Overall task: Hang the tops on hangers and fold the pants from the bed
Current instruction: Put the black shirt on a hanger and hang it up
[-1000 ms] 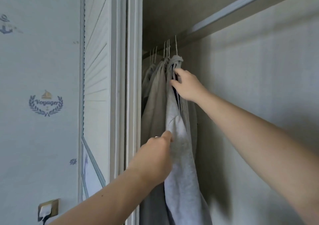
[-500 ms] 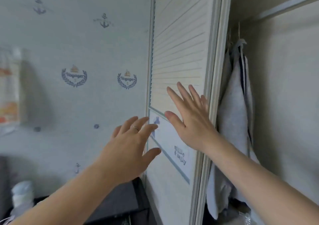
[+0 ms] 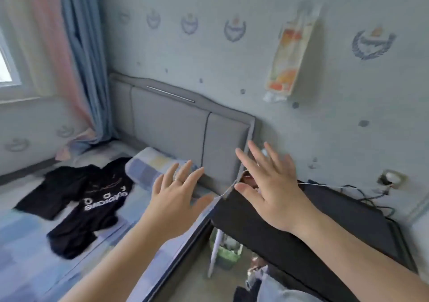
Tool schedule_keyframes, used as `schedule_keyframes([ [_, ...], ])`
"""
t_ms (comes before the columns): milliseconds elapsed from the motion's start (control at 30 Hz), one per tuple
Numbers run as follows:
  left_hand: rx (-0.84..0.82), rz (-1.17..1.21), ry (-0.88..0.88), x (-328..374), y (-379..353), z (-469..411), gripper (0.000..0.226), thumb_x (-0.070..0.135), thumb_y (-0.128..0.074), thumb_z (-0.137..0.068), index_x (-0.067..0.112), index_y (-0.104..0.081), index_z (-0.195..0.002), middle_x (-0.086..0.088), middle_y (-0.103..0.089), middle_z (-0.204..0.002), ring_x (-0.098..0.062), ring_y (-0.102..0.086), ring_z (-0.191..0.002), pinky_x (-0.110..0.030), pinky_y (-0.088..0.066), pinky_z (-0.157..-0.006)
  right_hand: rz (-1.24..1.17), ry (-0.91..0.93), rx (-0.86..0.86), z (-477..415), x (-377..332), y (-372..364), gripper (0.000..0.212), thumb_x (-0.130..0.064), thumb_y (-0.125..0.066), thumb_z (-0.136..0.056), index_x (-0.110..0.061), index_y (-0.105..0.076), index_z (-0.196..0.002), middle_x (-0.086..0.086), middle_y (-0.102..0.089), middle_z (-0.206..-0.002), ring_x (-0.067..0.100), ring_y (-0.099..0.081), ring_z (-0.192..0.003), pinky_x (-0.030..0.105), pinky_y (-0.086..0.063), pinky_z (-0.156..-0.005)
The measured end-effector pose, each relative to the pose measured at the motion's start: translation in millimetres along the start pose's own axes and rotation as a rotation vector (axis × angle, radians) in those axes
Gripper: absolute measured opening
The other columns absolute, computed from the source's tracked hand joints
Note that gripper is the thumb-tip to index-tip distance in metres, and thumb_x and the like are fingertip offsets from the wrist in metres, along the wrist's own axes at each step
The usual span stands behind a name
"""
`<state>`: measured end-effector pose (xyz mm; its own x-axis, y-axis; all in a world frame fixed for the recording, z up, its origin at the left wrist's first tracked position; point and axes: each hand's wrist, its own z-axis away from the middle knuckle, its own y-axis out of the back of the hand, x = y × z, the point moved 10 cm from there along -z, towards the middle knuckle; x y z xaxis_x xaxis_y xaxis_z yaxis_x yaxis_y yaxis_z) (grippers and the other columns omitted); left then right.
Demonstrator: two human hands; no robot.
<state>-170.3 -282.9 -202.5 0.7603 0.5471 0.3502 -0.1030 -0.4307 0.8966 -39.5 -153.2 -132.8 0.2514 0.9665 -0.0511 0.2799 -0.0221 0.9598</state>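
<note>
Blue-checked bed (image 3: 23, 243), black garments (image 3: 99, 199) and pillow (image 3: 148, 169) on it

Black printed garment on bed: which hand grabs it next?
Likely left: the left hand hangs open over the bed edge, nearer the black printed garment; the right hand, also open, is over the dark table, farther off.

Home bedroom, bed (image 3: 30, 236) with padded headboard (image 3: 171, 125), curtains (image 3: 79, 53), patterned wallpaper (image 3: 209, 53)
</note>
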Motion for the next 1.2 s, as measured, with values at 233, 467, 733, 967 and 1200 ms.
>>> schedule_keyframes([
  [233,-0.032,-0.014,0.515,-210.5,-3.9,125.4,0.071,0.071,-0.03,-0.094,0.048,-0.004,-0.156,0.014,0.007,-0.168,-0.015,0.017,-0.153,-0.046,0.004,-0.124,-0.19,0.367,-0.237,-73.7,-191.6,-151.3,0.075,-0.082,0.004,-0.084,-0.053,0.014,-0.152,-0.019,0.016,-0.165,0.01,0.024,-0.15,0.05,0.016,-0.12],
  [467,-0.069,0.005,0.858,-336.6,-13.9,207.7,0.074,0.078,-0.025,-0.09,0.05,-0.002,-0.156,0.014,0.006,-0.168,-0.016,0.015,-0.153,-0.048,0.003,-0.122,-0.239,0.582,-0.444,-122.4,-317.0,-278.4,0.079,-0.084,0.005,-0.082,-0.051,0.009,-0.154,-0.016,0.012,-0.166,0.014,0.018,-0.152,0.049,0.02,-0.114],
  [733,-0.052,0.068,1.151,-438.3,-30.8,237.7,0.069,0.069,-0.034,-0.096,0.045,-0.011,-0.157,0.01,-0.005,-0.168,-0.018,0.005,-0.154,-0.048,-0.007,-0.122,-0.261,0.67,-0.652,-182.8,-379.3,-370.5,0.085,-0.083,0.006,-0.076,-0.051,0.007,-0.155,-0.018,0.013,-0.166,0.012,0.019,-0.152,0.052,0.013,-0.119],
  [967,0.01,0.088,1.319,-507.1,-30.7,258.1,0.068,0.068,-0.035,-0.096,0.043,-0.017,-0.157,0.01,-0.012,-0.167,-0.018,-0.002,-0.154,-0.048,-0.013,-0.119,-0.236,0.734,-0.783,-226.5,-427.3,-426.9,0.066,-0.068,-0.02,-0.097,-0.048,0.002,-0.157,-0.016,0.008,-0.167,0.013,0.016,-0.153,0.052,0.012,-0.12],
  [1200,0.108,0.073,1.397,-576.9,-6.3,300.6,0.065,0.062,-0.041,-0.098,0.04,-0.023,-0.157,0.011,-0.017,-0.166,-0.017,-0.006,-0.153,-0.046,-0.015,-0.118,-0.277,0.817,-0.762,-239.2,-516.9,-453.4,0.068,-0.069,-0.017,-0.095,-0.047,0.001,-0.157,-0.015,0.006,-0.167,0.015,0.013,-0.154,0.052,0.008,-0.12],
])
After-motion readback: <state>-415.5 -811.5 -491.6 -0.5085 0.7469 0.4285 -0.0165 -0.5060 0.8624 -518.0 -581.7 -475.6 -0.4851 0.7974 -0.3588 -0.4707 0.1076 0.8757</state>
